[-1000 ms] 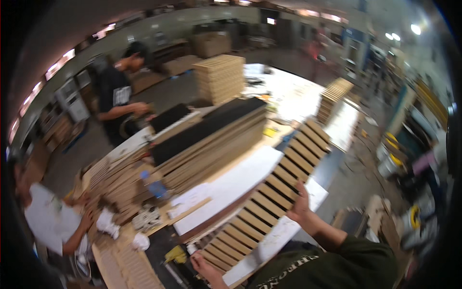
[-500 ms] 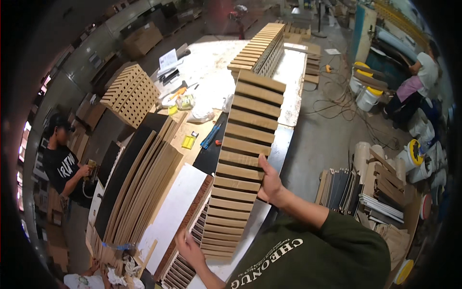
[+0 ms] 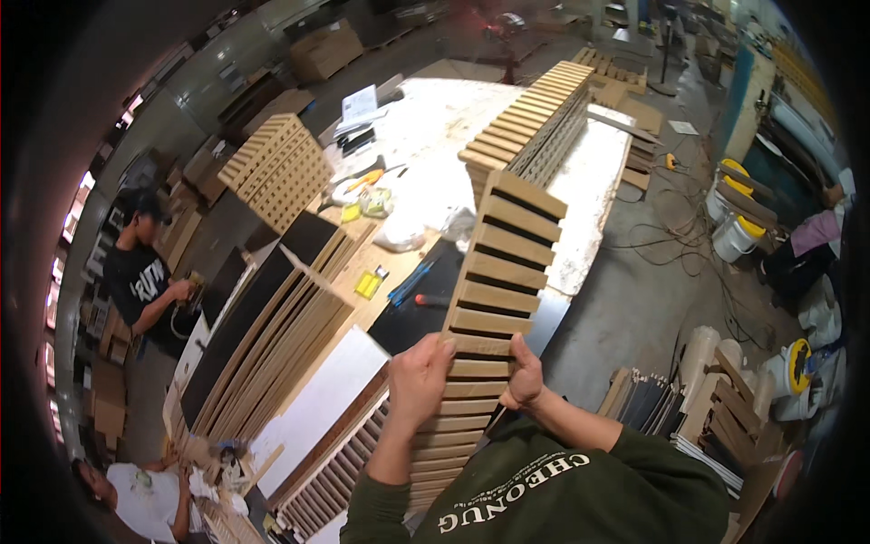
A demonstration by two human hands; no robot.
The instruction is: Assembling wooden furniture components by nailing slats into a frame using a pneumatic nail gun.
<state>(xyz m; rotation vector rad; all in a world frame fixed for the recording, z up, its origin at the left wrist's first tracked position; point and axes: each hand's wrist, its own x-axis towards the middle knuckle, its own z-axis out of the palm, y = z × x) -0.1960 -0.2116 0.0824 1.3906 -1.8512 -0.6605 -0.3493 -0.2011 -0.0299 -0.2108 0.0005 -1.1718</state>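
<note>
While gripped edgewise: slatted panel [image 3: 485, 308] between left hand [image 3: 419, 374], right hand [image 3: 524, 374].

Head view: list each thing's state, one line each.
Slat panel: lifted on end, gripped at both edges.
Left hand: shut on the panel's left edge.
Right hand: shut on its right edge.
Panel stack: piled on the bench.
Boards: leaning, tilted.

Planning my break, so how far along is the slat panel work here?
Done, it seems: one stack of slatted panels stands on the white table, another by the wall. In hand: the left hand and right hand hold one slat panel upright. Left: leaning boards and a slatted piece lie below.
</note>
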